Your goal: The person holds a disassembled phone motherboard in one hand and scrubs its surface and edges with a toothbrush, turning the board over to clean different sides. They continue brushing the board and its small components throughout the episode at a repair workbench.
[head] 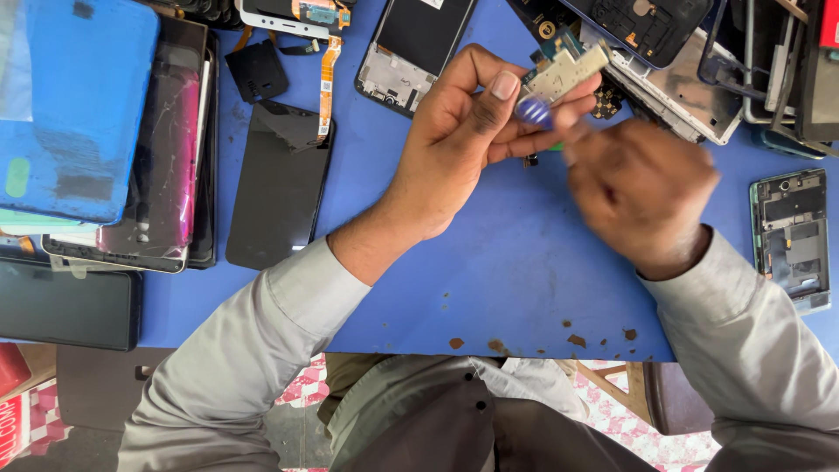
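My left hand (459, 140) is raised over the blue table (489, 271) and pinches a small circuit board (564, 72) between thumb and fingers. The board is pale with a blue end. My right hand (638, 197) is blurred just right of it, fingers curled, with a blue-purple tool handle (534, 110) at its fingertips touching the board's lower edge. Whether the right hand grips the handle firmly is hard to tell through the blur.
Phone parts lie all around: a stack of screens and a blue back cover (79, 105) at left, a black screen (280, 188), an open phone frame (411, 52) at top, several frames at top right, another frame (791, 236) at right.
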Tool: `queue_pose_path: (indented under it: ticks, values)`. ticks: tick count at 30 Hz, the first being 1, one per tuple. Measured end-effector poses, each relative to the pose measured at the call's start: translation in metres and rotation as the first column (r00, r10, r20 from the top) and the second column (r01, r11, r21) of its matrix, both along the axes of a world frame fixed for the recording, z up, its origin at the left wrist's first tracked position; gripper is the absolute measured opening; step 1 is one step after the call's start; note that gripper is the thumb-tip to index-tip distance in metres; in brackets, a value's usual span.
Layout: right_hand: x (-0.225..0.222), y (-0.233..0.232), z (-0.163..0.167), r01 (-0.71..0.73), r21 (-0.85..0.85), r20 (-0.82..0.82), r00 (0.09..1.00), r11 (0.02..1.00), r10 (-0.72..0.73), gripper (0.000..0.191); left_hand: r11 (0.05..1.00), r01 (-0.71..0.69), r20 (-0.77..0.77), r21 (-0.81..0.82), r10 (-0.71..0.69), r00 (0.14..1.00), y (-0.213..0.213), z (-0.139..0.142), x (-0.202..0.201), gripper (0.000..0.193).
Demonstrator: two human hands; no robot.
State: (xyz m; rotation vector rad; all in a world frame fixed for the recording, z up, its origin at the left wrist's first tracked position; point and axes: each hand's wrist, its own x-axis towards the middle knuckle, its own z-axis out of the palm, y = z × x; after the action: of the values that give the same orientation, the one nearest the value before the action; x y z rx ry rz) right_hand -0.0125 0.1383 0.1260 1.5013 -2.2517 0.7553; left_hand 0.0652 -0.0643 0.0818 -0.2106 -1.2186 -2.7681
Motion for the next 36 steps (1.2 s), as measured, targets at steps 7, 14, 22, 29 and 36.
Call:
queue_pose_path:
  ticks: [7, 14, 22, 29, 36]
  values:
    - [-0.002, 0.006, 0.002, 0.112, -0.051, 0.116, 0.988, 0.992, -0.105, 0.033, 1.000, 0.014, -0.007, 0.014, -0.014, 1.000, -0.003, 0.008, 0.002, 0.028]
    - [-0.004, 0.005, -0.006, 0.030, -0.041, 0.072, 0.997, 0.999, -0.027, 0.038, 0.996, 0.039, -0.050, 0.083, -0.035, 0.998, -0.009, 0.010, 0.007, 0.026]
    - [0.000, 0.003, -0.004, 0.049, -0.054, 0.085, 0.995, 0.997, -0.044, 0.046, 0.983, 0.081, -0.079, 0.162, -0.068, 0.994, -0.005, 0.004, 0.007, 0.022]
    - [0.002, 0.001, -0.004, 0.061, -0.058, 0.133, 0.990, 0.996, -0.053, 0.045, 0.983, 0.113, -0.111, 0.143, -0.098, 0.989, -0.004, 0.011, 0.007, 0.046]
    - [0.002, 0.005, -0.007, 0.142, -0.075, 0.227, 0.966, 0.987, -0.121, 0.046, 0.985, 0.133, -0.115, 0.111, -0.120, 0.986, -0.006, 0.014, 0.006, 0.049]
